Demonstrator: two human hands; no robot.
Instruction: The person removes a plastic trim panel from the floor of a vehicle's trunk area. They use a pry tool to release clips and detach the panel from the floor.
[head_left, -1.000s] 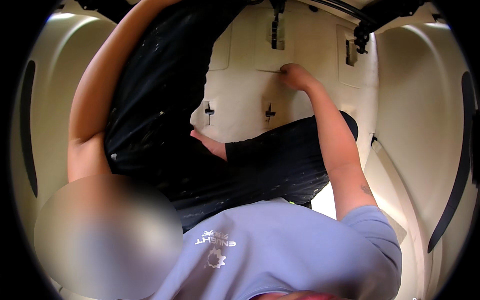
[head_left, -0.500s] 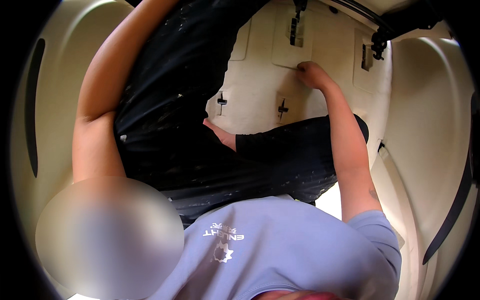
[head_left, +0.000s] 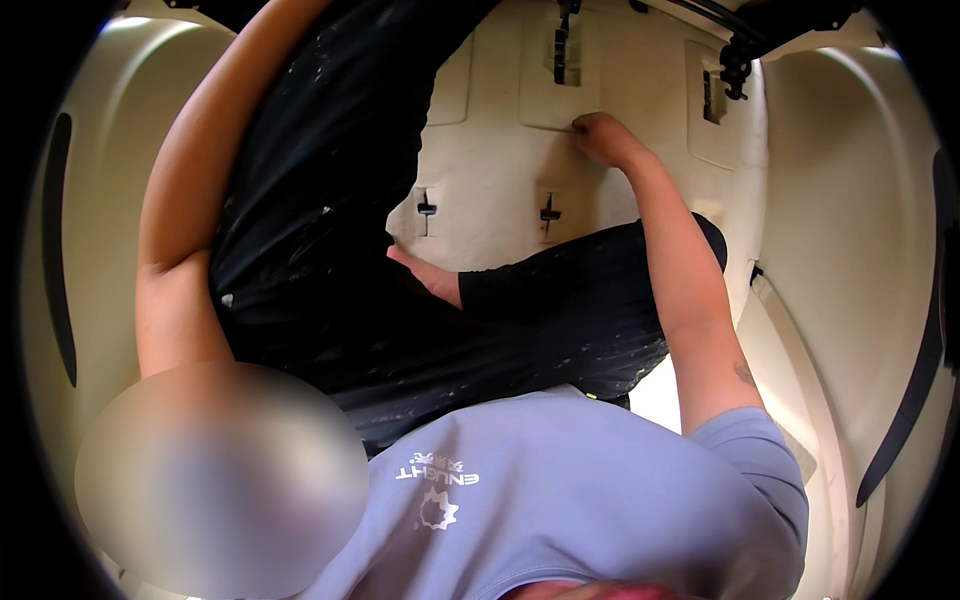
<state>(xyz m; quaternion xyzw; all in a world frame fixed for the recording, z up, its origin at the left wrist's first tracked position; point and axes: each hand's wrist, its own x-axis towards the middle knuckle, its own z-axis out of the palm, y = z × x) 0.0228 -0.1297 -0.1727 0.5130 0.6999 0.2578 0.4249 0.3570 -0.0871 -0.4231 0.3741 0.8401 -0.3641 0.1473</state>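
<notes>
Fingers (head_left: 584,123) curled narrow, cannot tell if gripping, right hand (head_left: 608,141) at beige panel (head_left: 538,105)

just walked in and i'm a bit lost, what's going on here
A person in black trousers is working inside a beige-lined space. The right hand, fingers curled, is at the near edge of a beige rectangular panel; whether it grips anything can't be made out. The left arm runs past the upper edge, leaving the left hand out of view. Two black fittings lie nearer the person.
</notes>
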